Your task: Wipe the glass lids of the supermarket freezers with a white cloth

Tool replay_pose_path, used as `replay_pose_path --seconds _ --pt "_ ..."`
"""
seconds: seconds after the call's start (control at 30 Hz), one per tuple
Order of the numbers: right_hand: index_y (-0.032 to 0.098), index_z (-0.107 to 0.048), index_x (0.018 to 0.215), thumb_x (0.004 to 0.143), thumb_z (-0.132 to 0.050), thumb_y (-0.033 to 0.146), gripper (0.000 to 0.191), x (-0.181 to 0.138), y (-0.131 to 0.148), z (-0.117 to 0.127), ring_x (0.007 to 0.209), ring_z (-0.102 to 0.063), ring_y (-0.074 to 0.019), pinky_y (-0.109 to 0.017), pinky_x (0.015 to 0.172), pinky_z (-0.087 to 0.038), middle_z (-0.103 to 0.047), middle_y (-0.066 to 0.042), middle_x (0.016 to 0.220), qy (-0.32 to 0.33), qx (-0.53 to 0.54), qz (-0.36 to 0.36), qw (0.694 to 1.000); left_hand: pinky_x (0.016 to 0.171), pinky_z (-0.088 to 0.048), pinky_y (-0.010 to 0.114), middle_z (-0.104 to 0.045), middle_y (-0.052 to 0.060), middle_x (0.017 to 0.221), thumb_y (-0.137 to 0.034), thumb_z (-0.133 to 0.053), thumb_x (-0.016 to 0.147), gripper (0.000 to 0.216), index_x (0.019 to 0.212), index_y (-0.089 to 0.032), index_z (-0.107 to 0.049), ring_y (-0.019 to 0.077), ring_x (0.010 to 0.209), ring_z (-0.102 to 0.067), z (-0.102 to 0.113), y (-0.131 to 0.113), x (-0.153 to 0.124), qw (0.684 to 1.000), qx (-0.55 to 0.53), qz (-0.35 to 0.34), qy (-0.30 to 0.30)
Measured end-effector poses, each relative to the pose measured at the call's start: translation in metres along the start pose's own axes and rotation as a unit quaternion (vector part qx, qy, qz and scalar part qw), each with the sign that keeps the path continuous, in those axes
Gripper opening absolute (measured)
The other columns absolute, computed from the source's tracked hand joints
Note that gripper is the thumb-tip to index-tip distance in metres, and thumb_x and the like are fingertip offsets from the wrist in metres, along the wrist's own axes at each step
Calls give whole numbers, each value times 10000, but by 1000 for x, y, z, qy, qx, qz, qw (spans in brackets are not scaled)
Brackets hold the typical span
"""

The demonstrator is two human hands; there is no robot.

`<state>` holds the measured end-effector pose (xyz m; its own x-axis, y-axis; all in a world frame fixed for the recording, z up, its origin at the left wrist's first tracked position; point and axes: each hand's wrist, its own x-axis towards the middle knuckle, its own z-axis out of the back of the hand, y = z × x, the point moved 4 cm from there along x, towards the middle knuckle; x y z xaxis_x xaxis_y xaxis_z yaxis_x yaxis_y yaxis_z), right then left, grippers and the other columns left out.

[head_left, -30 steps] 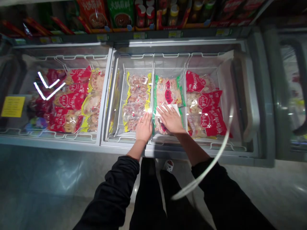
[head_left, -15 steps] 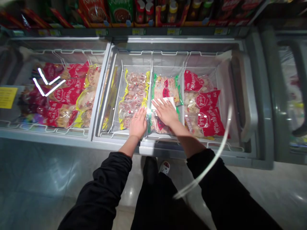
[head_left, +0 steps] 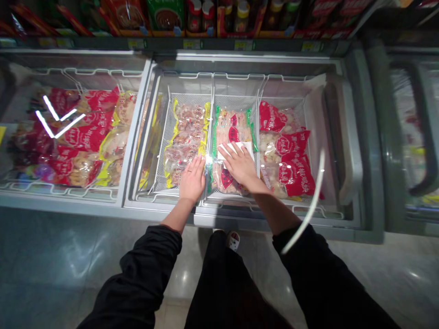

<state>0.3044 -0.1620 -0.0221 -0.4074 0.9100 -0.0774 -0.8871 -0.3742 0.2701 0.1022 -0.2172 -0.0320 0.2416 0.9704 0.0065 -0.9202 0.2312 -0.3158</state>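
My right hand (head_left: pixel 240 167) lies flat with fingers spread on a folded white cloth or paper towel (head_left: pixel 251 151), pressing it against the freezer's glass lid. Beneath the glass there, packs with green edges and red labels (head_left: pixel 234 119) lie in the middle basket. My left hand (head_left: pixel 192 179) rests flat on the glass near the lid's front edge, fingers stretched out and holding nothing. Yellow-edged clear bags (head_left: pixel 188 123) lie below it. The palm hides part of the cloth.
Red bags (head_left: pixel 291 141) fill the right basket under the glass. More bags (head_left: pixel 91 132) lie in the left freezer section. A grey handle (head_left: pixel 351 141) borders the lid on the right. Jars (head_left: pixel 242 17) and packets stand on the shelf behind.
My right hand and the cloth have slid slightly right and toward me over the glass. My left hand keeps about the same place on the lid. The view has shifted a little to the right.
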Motion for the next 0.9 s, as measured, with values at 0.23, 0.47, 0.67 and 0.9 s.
replay_pose_path --seconds 0.23,0.47,0.67,0.9 --pt "231 -331 1719 1128 -315 341 601 -24 -41 9 1669 -253 -343 -627 1350 -254 -298 -25 1789 -19 -17 -106 994 1347 -320 461 -434 90 1724 -123 -427 1019 634 1651 -170 -453 232 1623 -386 0 0 0 1000 13 -9 -8" --pt "287 -341 1714 1135 -333 339 582 -28 3 -5 1667 -268 -310 -598 1364 -236 -305 17 1789 5 -21 -32 999 1340 -329 481 -448 114 1713 -123 -415 1019 618 1634 -148 -475 255 1618 -395 3 -4 0 1000 14 2 1" --pt "262 -257 1739 1141 -275 388 612 4 -68 15 1680 -220 -323 -619 1364 -226 -253 -7 1811 23 -14 -85 996 1350 -311 468 -405 102 1738 -131 -422 1024 628 1650 -164 -448 235 1633 -363 0 2 -1 1000 10 -15 -5" --pt "233 -313 1727 1118 -273 341 619 -64 -47 3 1667 -260 -342 -641 1346 -270 -304 -27 1792 -26 -36 -130 990 1344 -325 503 -426 127 1724 -120 -415 1016 644 1660 -149 -431 256 1629 -373 -1 -1 -1 1000 11 -12 -12"
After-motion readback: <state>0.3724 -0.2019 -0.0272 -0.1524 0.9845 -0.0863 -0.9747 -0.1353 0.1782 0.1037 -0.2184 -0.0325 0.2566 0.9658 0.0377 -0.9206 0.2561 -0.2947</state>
